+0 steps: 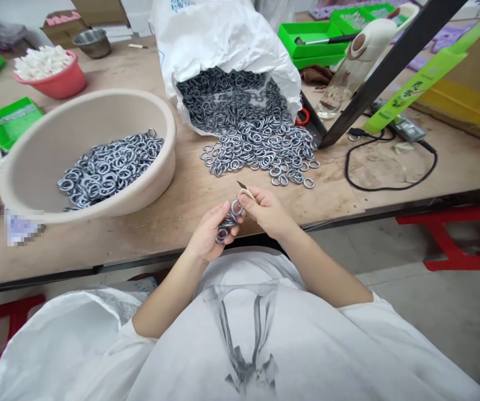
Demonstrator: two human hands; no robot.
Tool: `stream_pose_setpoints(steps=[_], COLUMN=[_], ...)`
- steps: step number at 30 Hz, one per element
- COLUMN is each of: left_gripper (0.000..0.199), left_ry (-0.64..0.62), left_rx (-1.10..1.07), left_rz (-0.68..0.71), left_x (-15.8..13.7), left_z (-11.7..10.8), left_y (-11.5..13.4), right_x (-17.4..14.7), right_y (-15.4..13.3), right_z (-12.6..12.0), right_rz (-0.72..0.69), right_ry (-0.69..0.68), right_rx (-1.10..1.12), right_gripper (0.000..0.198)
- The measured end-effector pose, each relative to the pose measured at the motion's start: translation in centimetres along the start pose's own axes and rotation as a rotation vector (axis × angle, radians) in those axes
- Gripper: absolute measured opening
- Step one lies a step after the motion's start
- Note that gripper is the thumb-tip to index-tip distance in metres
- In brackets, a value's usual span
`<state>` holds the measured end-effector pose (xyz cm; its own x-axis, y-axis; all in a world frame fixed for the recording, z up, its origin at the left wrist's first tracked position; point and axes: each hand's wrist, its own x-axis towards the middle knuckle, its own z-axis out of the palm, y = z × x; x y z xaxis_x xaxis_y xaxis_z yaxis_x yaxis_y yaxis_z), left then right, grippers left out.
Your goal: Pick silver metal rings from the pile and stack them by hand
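Note:
Several grey metal rings (223, 229) lie in my left hand (209, 231), its fingers curled round them. My right hand (267, 211) pinches a small knife (246, 190) with a pale handle and a dark pointed blade that points up and left. Between the two hands one ring (236, 208) stands up, touched by the fingertips. Just beyond my hands a heap of loose rings (260, 147) spills from the mouth of a white sack (227, 39). To the left, a wide beige basin (156, 184) holds a pile of similar rings (112, 170).
A dark metal bar (390, 72) slants up from the table at right, near a clear bottle (340, 83), a yellow-green strip (427, 78) and a black cable (348, 172). Green trays (307, 53) stand behind. A pink bowl (62, 81) of white pieces sits at back left.

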<state>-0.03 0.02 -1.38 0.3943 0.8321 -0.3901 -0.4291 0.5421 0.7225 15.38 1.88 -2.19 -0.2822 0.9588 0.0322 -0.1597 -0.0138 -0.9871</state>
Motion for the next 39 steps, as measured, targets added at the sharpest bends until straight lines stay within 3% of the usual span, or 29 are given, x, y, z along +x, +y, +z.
stream_pose_setpoints(steps=[4,7,11,14,18,23,26,28,33,37,39], left_gripper=[0.049,0.046,0.042,0.041,0.045,0.041,0.04,0.04,0.034,0.028,0.032], left_ry=[-0.073,-0.083,0.019,0.111,0.178,0.191,0.157,0.103,0.088,0.131,0.134], left_rx=[0.024,-0.008,-0.082,-0.103,-0.072,-0.037,0.005,0.028,-0.023,-0.07,-0.094], left_rz=[-0.061,-0.056,0.033,0.087,0.153,0.2,0.194,0.182,0.13,0.082,0.078], left_x=[-0.3,-0.5,-0.6,-0.6,-0.7,-0.8,-1.1,-1.4,-1.6,-1.0,-0.7], left_z=[0.5,0.4,0.5,1.0,1.6,1.6,1.5,1.5,0.8,0.1,-0.2], left_y=[-0.5,-0.4,-0.2,-0.2,-0.5,-0.7,-0.8,-0.7,0.1,1.0,1.3], right_x=[-0.4,-0.5,-1.2,-2.2,-3.0,-3.0,-2.2,-1.3,0.6,1.0,1.0], right_y=[0.8,1.1,0.2,-0.6,-1.0,-1.1,-0.9,-0.7,-0.3,-0.1,0.0], right_z=[1.7,1.5,0.7,0.9,1.7,2.1,1.1,-0.4,-4.9,-6.4,-6.5], right_rz=[0.041,0.017,-0.197,-0.374,-0.437,-0.387,-0.272,-0.132,0.103,0.261,0.252], right_ry=[0.074,0.073,0.177,0.159,0.128,0.114,0.103,0.165,0.473,0.49,0.481], right_rx=[0.12,0.033,-0.398,-0.793,-1.057,-1.09,-1.015,-1.025,-1.354,-1.468,-1.425], right_gripper=[0.045,0.045,0.043,0.043,0.049,0.049,0.048,0.048,0.035,0.031,0.027])
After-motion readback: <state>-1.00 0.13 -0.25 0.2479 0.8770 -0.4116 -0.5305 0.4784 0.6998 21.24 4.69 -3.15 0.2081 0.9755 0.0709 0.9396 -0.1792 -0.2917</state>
